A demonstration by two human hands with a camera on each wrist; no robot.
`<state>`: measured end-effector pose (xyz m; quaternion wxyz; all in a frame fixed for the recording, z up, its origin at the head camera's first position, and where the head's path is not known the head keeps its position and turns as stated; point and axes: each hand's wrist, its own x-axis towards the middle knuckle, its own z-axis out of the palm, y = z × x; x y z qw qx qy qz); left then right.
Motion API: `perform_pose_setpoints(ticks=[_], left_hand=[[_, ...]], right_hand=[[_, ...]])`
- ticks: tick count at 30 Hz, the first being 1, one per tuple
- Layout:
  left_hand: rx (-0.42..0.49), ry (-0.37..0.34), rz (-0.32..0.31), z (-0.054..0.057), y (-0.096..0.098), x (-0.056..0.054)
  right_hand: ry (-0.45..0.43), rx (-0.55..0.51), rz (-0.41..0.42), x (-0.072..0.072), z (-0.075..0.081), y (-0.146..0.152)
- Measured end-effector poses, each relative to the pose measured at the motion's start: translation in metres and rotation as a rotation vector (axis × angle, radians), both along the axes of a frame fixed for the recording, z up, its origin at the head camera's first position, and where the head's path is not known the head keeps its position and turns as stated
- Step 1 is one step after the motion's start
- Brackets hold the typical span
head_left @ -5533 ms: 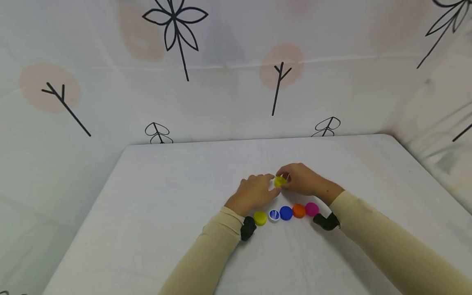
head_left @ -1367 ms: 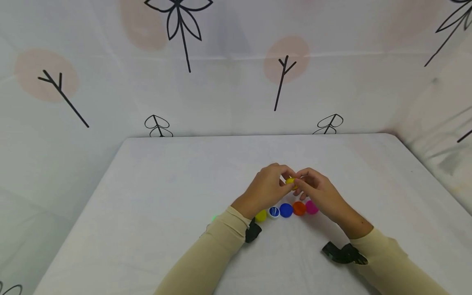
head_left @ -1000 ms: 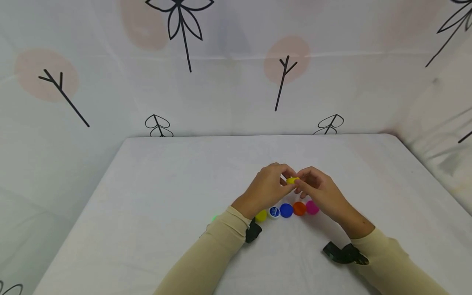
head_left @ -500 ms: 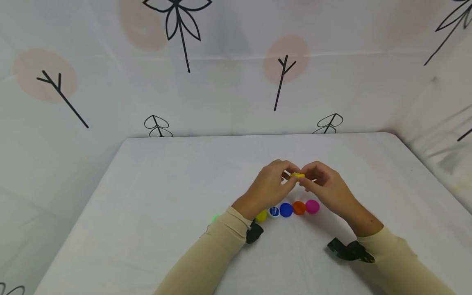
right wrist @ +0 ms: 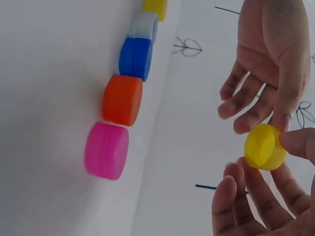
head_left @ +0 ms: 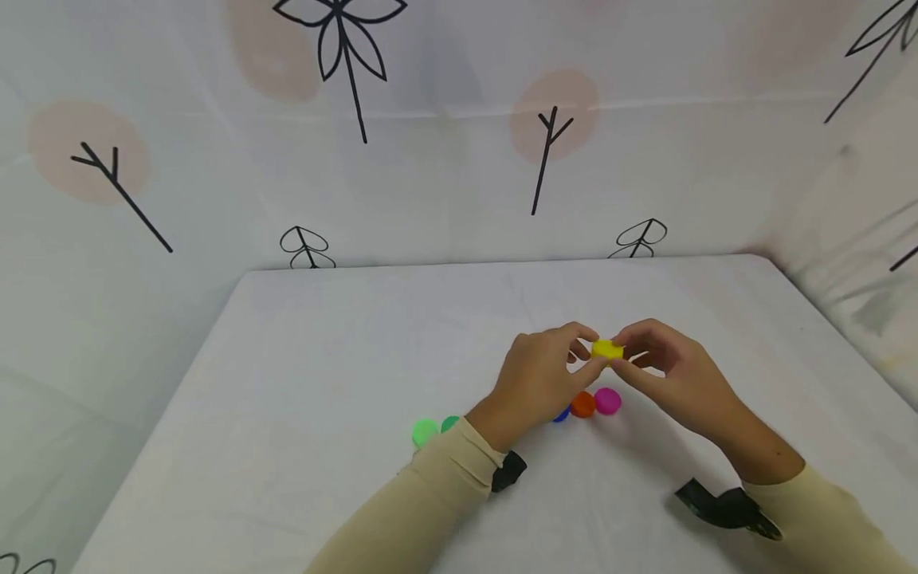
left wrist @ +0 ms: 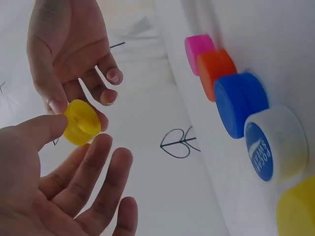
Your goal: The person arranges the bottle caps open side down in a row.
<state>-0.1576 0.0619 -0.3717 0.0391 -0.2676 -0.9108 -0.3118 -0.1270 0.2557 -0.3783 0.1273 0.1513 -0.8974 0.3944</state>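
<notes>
A yellow bottle cap (head_left: 606,351) is raised above the table between both hands. My left hand (head_left: 538,379) pinches it from the left, with the thumb against its rim in the left wrist view. From the other side my right hand (head_left: 681,383) also pinches the cap (right wrist: 265,146) between thumb and index finger. In the right wrist view its hollow inside shows. Nearer the body, a row of caps lies on the table: pink (head_left: 607,401), orange (head_left: 582,404), blue (left wrist: 241,104), white with a blue printed top (left wrist: 276,144), and another yellow one (left wrist: 298,209).
Two green caps, a light one (head_left: 425,433) and a darker one (head_left: 450,423), lie by the left sleeve, which hides part of the row in the head view. The white-covered table (head_left: 323,359) meets a patterned cloth backdrop (head_left: 445,183) at the back.
Over the last second both hands have shifted right with the yellow cap between them, and its tilt has changed. The green caps have come into fuller view beside the left sleeve.
</notes>
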Motion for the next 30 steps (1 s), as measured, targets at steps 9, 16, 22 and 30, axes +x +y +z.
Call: perform_pose_setpoints(ticks=[9, 16, 22, 30], left_hand=[[-0.13, 0.088, -0.04, -0.002, 0.01, 0.015], [-0.203, 0.084, -0.041, -0.012, 0.024, 0.019], [-0.288, 0.093, -0.043, -0.016, 0.041, 0.016], [-0.368, 0.054, -0.081, -0.021, 0.057, 0.009]], right_hand=[[0.032, 0.004, 0.043, 0.018, -0.006, 0.017], [0.088, 0.062, 0.07, 0.022, -0.017, 0.027], [0.082, 0.117, 0.044, 0.024, -0.025, 0.038], [0.053, 0.193, 0.041, 0.019, -0.038, 0.051]])
